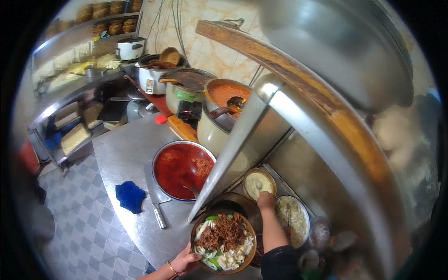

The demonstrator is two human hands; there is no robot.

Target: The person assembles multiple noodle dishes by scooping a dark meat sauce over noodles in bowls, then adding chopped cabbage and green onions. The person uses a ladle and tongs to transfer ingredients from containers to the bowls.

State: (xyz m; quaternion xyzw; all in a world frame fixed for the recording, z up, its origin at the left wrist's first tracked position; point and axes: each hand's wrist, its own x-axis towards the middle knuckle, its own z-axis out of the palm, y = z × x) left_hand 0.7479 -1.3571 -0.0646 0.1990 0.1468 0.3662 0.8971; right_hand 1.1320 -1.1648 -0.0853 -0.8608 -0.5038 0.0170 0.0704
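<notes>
My left hand [183, 264] grips the near rim of a brown bowl [224, 241] filled with white noodles, brown minced meat and green vegetable pieces, held over the steel counter's edge. My right hand [266, 201] reaches forward to a small bowl of pale paste [259, 183] and touches the handle of a spoon standing in it. The right forearm wears a dark sleeve.
A large steel basin of red chili oil [183, 170] with a ladle sits on the steel counter [126, 149]. A cleaver [156, 200] and blue cloth [130, 196] lie to the left. A bowl of shredded white food [293, 220] sits right. Rice cookers and pots line the back; a slanted steel panel [233, 144] rises beside the hands.
</notes>
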